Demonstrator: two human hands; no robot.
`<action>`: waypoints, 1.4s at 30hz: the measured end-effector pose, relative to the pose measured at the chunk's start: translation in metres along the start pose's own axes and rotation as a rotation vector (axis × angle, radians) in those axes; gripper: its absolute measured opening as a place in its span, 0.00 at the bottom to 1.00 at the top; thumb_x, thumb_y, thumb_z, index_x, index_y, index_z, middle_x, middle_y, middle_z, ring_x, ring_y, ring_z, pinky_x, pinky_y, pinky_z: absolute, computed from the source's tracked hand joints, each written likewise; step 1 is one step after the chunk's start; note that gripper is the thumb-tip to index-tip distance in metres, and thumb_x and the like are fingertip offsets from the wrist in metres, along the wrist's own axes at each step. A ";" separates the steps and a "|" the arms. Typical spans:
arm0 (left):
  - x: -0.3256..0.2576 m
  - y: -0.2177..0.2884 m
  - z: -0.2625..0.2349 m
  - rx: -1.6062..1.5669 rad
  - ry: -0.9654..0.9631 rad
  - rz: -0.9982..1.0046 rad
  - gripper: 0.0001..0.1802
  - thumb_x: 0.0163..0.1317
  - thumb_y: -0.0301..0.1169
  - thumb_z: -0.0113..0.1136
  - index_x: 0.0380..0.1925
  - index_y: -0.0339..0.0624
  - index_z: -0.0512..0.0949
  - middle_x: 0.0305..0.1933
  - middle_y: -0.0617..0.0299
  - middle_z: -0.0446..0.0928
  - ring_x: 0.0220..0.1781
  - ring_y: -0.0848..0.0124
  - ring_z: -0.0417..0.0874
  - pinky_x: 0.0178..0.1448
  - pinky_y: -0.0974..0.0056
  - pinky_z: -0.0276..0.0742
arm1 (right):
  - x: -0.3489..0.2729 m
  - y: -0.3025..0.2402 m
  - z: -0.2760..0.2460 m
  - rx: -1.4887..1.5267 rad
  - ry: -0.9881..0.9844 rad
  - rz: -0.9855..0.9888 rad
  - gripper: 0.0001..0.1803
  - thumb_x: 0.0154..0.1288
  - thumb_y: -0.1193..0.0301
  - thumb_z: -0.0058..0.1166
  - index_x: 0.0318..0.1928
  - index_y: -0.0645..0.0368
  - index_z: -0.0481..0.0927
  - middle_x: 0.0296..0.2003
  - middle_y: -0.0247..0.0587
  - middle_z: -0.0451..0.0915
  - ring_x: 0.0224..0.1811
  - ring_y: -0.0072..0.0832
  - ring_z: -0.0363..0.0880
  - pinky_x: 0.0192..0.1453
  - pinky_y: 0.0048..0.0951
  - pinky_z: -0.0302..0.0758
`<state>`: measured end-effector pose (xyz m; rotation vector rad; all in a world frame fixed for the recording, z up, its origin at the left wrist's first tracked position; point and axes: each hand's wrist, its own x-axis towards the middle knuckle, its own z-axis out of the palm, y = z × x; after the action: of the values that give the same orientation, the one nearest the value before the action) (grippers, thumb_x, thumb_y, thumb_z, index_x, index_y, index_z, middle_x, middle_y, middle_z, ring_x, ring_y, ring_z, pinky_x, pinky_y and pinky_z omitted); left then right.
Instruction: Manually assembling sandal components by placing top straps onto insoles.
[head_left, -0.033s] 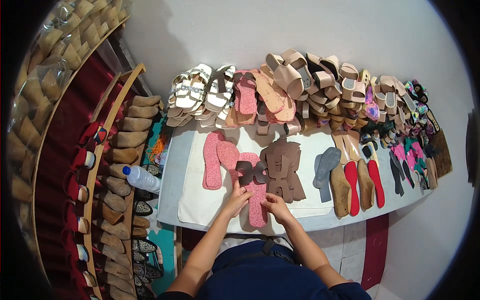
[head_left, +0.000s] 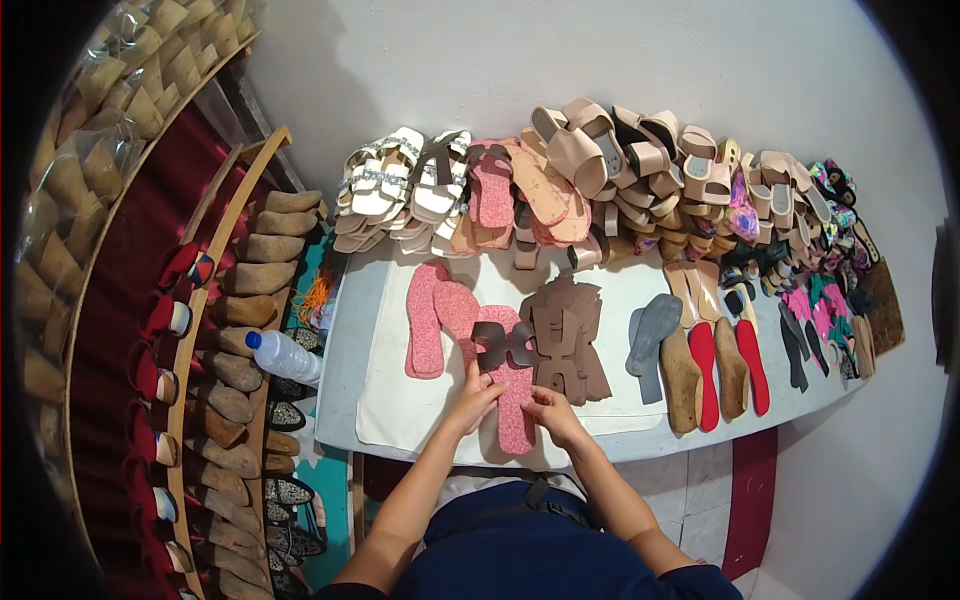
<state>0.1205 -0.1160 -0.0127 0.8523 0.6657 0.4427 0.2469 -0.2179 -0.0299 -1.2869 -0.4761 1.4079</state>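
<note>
Nothing is seen to have shifted since the earlier frame, taken at the same instant: hands, insole and strap lie as before. Both hands are bent over a pink insole (head_left: 515, 400); the left hand (head_left: 474, 398) is pressed with curled fingers on its left edge, the right hand (head_left: 549, 411) on its right edge, fingers partly closed and pinching the rim. The insole's long axis runs away from the person, toe end pointing toward the wall. Just beyond the fingertips a dark brown cut strap piece (head_left: 505, 343) is laid across it. To the right of the fingers a stack of brown cut pieces (head_left: 572, 340) is set; to the left, more pink insoles (head_left: 432, 318). A plastic bottle (head_left: 285, 355) lies further left.
</note>
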 end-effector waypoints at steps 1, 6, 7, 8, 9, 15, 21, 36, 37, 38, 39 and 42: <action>-0.002 -0.001 0.001 0.010 0.016 0.012 0.36 0.55 0.22 0.50 0.58 0.51 0.41 0.50 0.54 0.66 0.50 0.69 0.70 0.50 0.64 0.68 | -0.002 -0.001 0.000 -0.007 -0.002 0.004 0.13 0.57 0.77 0.47 0.45 0.63 0.72 0.32 0.31 0.74 0.31 0.17 0.69 0.34 0.19 0.66; -0.004 -0.013 -0.001 0.111 -0.021 0.089 0.38 0.53 0.22 0.52 0.58 0.48 0.41 0.51 0.52 0.65 0.48 0.69 0.70 0.48 0.65 0.68 | -0.006 0.008 -0.007 -0.044 -0.029 -0.005 0.14 0.57 0.77 0.47 0.46 0.62 0.71 0.34 0.31 0.74 0.33 0.17 0.69 0.37 0.18 0.67; -0.005 -0.013 0.000 0.143 -0.034 0.122 0.38 0.53 0.22 0.52 0.58 0.47 0.41 0.51 0.52 0.65 0.48 0.69 0.70 0.48 0.66 0.68 | -0.008 0.007 -0.008 -0.066 -0.049 -0.006 0.16 0.58 0.77 0.46 0.48 0.62 0.70 0.36 0.31 0.74 0.35 0.17 0.71 0.40 0.18 0.68; -0.007 -0.014 0.002 0.142 -0.033 0.121 0.38 0.53 0.22 0.52 0.58 0.47 0.41 0.51 0.52 0.65 0.48 0.69 0.70 0.48 0.66 0.68 | -0.010 0.007 -0.009 -0.066 -0.050 -0.004 0.16 0.58 0.77 0.46 0.48 0.62 0.70 0.36 0.31 0.74 0.35 0.17 0.71 0.40 0.18 0.68; -0.009 -0.015 0.003 0.150 -0.023 0.110 0.39 0.52 0.22 0.52 0.58 0.46 0.40 0.51 0.51 0.64 0.48 0.69 0.70 0.48 0.66 0.68 | -0.012 0.007 -0.010 -0.074 -0.049 0.004 0.16 0.58 0.77 0.46 0.48 0.62 0.70 0.36 0.31 0.74 0.35 0.17 0.71 0.39 0.18 0.68; -0.018 -0.019 0.006 0.154 -0.034 0.085 0.39 0.51 0.20 0.50 0.59 0.46 0.40 0.51 0.52 0.64 0.48 0.68 0.69 0.50 0.65 0.66 | -0.020 0.012 -0.011 -0.049 -0.033 0.023 0.16 0.58 0.77 0.46 0.48 0.62 0.70 0.36 0.31 0.74 0.34 0.17 0.71 0.39 0.18 0.68; -0.030 -0.024 0.021 -0.509 -0.055 0.168 0.33 0.46 0.21 0.44 0.57 0.48 0.53 0.47 0.58 0.67 0.42 0.69 0.72 0.51 0.66 0.66 | -0.026 0.006 -0.006 0.053 -0.050 -0.109 0.17 0.59 0.77 0.44 0.51 0.62 0.68 0.36 0.30 0.74 0.34 0.16 0.70 0.39 0.18 0.68; -0.036 -0.061 0.005 -0.995 0.235 0.133 0.16 0.53 0.22 0.40 0.44 0.34 0.67 0.45 0.50 0.71 0.50 0.61 0.71 0.59 0.61 0.63 | -0.030 0.018 0.006 0.058 0.036 -0.150 0.18 0.59 0.79 0.45 0.51 0.65 0.67 0.38 0.33 0.73 0.38 0.17 0.69 0.44 0.18 0.66; -0.039 -0.059 0.006 -0.983 0.325 0.166 0.17 0.54 0.21 0.40 0.45 0.34 0.66 0.45 0.51 0.71 0.50 0.61 0.71 0.59 0.61 0.63 | -0.029 0.019 0.007 0.039 0.041 -0.139 0.18 0.59 0.79 0.45 0.51 0.65 0.68 0.38 0.32 0.73 0.38 0.17 0.69 0.43 0.17 0.66; -0.041 -0.058 0.008 -0.987 0.334 0.170 0.17 0.54 0.21 0.40 0.45 0.34 0.66 0.45 0.51 0.71 0.50 0.61 0.71 0.59 0.61 0.63 | -0.028 0.019 0.009 0.037 0.034 -0.132 0.18 0.59 0.79 0.45 0.51 0.65 0.68 0.38 0.32 0.73 0.38 0.17 0.69 0.43 0.17 0.66; -0.044 -0.056 0.009 -0.804 0.407 0.245 0.16 0.55 0.22 0.41 0.46 0.34 0.65 0.45 0.53 0.71 0.50 0.63 0.71 0.58 0.63 0.63 | -0.027 0.019 0.010 0.055 0.023 -0.108 0.17 0.59 0.79 0.45 0.51 0.65 0.68 0.37 0.32 0.73 0.38 0.17 0.69 0.43 0.17 0.66; -0.052 -0.043 0.016 -0.449 0.474 0.224 0.16 0.58 0.25 0.44 0.47 0.34 0.66 0.43 0.57 0.72 0.48 0.68 0.72 0.55 0.66 0.65 | -0.023 0.019 0.014 0.066 0.001 -0.074 0.17 0.59 0.78 0.45 0.50 0.63 0.69 0.37 0.31 0.74 0.36 0.16 0.69 0.40 0.17 0.66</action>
<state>0.0982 -0.1814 -0.0208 0.3909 0.8639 0.9752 0.2210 -0.2389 -0.0318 -1.2052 -0.4682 1.3505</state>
